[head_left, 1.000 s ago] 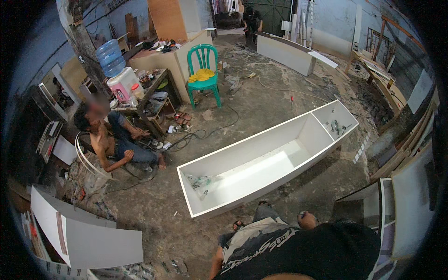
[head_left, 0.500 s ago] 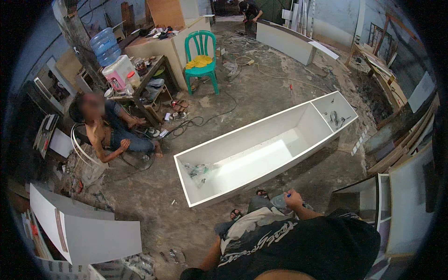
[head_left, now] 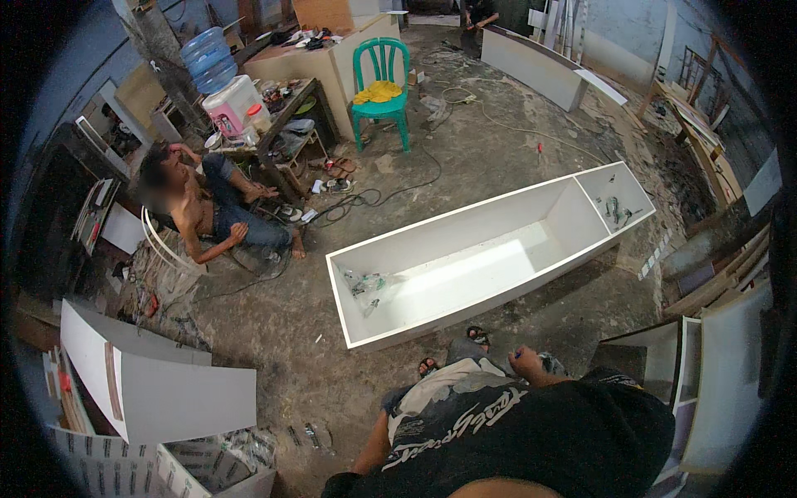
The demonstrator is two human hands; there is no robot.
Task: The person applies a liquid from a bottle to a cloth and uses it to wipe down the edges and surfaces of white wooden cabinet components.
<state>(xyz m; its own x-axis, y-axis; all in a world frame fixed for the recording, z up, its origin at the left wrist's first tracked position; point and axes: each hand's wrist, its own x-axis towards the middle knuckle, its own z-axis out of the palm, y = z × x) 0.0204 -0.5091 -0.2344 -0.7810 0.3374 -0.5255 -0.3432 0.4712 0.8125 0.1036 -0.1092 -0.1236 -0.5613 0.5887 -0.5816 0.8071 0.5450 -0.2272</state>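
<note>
I stand over a long white open cabinet box that lies on the dirt floor, with a divider near its far right end and small bags of fittings inside. My right hand rests at my hip against my grey shorts; something small and bluish shows at its fingertips, too small to identify. My left forearm hangs by my side, and its hand is hidden behind my clothing. My sandalled feet stand just short of the box's near edge.
A seated person works on the floor at the left beside a cluttered bench. A green plastic chair stands behind, cables trail across the floor, white panels lie at lower left, and more cabinet parts stand at right.
My view has shifted, so the box sits slightly further right and lower. My right hand has dropped from in front of me to my hip. The seated person has leaned back a little.
</note>
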